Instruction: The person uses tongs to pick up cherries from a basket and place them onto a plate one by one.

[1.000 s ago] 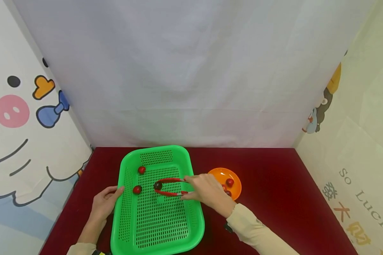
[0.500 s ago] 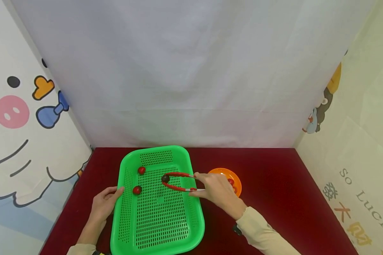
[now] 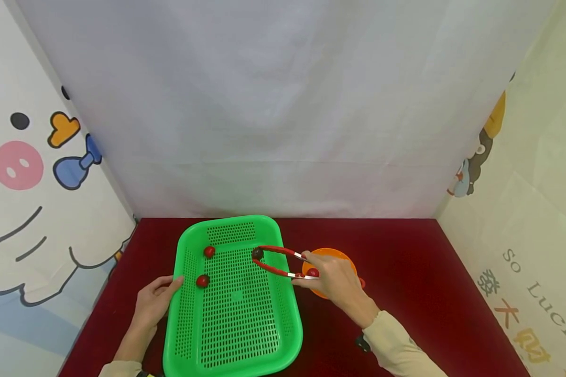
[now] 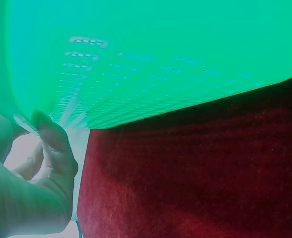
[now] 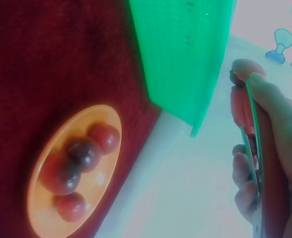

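Head view: I had the left hand (image 3: 153, 299) at the left rim of the green basket (image 3: 238, 335), thumb over the edge, fingers bent outside it, pinching the rim. Right hand (image 3: 332, 280) was wrapped round the red-tipped tongs (image 3: 283, 251); their ends held a dark tomato (image 3: 257, 253), which lined up with the basket's upper right side. Couldn't read its height there. Two red tomatoes (image 3: 203, 281) sat inside, toward the left wall. Orange plate (image 3: 332, 252) was just right of the basket on the dark red cloth (image 3: 396, 272), partly covered by the right hand.

Left wrist view: basket filled the top, fingers bent at its edge, washed out.

Right wrist view: fingers and thumb clamped both sides of the tongs, the dark tomato at the tips. Plate carried four tomatoes (image 5: 60, 173) in a row, red to nearly black.
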Tool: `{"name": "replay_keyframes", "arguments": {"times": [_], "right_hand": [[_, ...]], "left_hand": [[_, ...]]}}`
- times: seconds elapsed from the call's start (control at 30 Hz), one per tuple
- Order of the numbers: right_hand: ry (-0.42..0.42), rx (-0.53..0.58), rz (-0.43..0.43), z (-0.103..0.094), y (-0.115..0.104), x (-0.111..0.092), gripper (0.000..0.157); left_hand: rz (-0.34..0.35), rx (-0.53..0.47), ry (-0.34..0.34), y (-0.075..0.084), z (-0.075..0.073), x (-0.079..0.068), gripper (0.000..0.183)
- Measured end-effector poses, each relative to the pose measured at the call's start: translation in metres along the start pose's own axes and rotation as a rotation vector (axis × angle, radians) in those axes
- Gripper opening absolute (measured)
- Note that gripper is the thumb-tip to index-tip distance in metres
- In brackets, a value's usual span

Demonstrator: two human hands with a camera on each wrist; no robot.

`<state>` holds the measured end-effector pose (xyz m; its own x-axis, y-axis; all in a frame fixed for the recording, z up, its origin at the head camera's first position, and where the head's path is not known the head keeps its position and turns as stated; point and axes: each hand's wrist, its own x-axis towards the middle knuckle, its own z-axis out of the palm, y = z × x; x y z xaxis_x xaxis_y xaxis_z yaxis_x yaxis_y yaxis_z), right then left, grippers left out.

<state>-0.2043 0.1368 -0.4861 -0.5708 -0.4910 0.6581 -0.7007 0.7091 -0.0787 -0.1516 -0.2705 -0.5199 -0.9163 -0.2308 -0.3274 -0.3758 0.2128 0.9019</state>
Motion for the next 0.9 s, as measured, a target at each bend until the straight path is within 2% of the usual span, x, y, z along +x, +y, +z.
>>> {"name": "replay_keyframes", "arguments": {"times": [0.37,0.63,0.9], "right_hand": [[0.013,0.021,0.038,-0.009,0.012,-0.011,0.06],[0.027,0.018,0.07,-0.016,0.023,-0.018,0.051],[0.014,-0.003,0.097,-0.023,0.035,-0.029,0.057]], "left_hand": [[-0.009,-0.02,-0.001,0.0,0.0,0.0,0.066],[0.021,-0.006,0.004,-0.002,0.0,-0.002,0.067],[0.022,-0.01,0.004,-0.004,0.0,0.0,0.065]]}}
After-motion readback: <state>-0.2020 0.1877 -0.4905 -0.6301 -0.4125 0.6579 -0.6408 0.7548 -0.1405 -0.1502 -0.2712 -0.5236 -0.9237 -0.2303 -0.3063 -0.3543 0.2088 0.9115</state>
